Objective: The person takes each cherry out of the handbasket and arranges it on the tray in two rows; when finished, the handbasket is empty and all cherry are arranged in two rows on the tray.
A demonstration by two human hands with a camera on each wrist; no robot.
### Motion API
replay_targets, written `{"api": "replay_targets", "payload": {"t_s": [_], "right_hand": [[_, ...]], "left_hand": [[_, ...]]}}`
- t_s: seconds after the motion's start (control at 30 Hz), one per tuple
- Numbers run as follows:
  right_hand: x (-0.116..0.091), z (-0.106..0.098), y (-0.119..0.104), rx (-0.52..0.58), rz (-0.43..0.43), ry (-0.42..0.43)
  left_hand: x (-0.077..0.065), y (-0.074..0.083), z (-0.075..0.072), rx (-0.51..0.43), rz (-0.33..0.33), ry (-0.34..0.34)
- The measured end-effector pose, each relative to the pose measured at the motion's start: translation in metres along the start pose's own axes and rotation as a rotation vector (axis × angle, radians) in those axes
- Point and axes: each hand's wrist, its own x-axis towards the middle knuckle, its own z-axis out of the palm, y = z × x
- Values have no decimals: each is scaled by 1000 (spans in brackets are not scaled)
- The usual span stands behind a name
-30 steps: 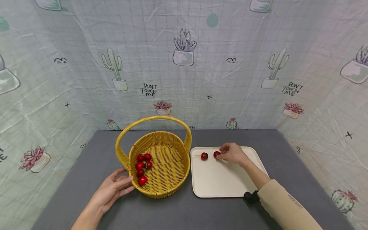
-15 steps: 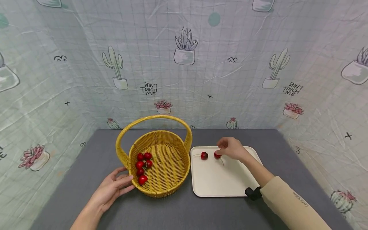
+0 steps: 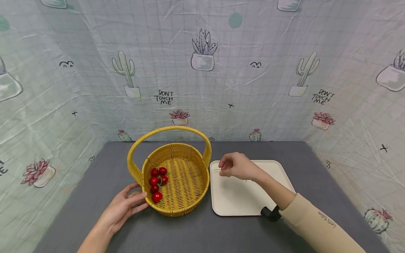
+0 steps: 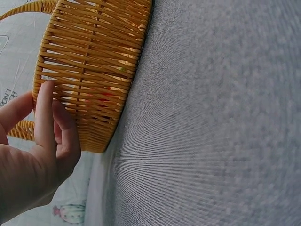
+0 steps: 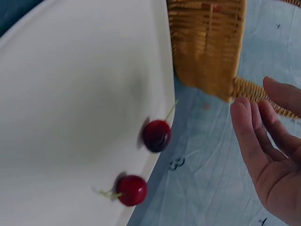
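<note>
My left hand holds the near left rim of a round yellow wicker basket, with fingers against its outer wall in the left wrist view. Several red cherries lie inside along the basket's left side. Over the cream tray hovers my right hand, its fingers loosely bent and nothing between them. In the right wrist view a dark red cherry and a second cherry, both with green stems, rest on the tray apart from the hand. The head view hides both fruits behind that hand.
The basket's tall arched handle rises above its rim. Basket and tray stand side by side on a grey tabletop. A cloth printed with cacti encloses the back and sides.
My right hand has let go of the right-hand cherry on the tray and moved left, above the other one. My left hand and the basket have stayed put.
</note>
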Motion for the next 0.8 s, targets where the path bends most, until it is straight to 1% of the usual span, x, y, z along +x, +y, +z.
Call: {"api": "replay_targets", "payload": {"t_s": [0.17, 0.3, 0.43, 0.6, 0.8], "right_hand": [[3, 10, -14, 10, -63, -53], [6, 17, -22, 3, -106, -60], [9, 26, -26, 41, -143, -74], [13, 37, -29, 126, -144, -127], [22, 48, -32, 147, -158, -156]], "left_hand": [[0, 2, 0, 11, 3, -6], [0, 3, 0, 13, -3, -6], [0, 3, 0, 12, -11, -7], [-1, 3, 1, 13, -18, -12], [0, 4, 2, 24, -21, -4]]}}
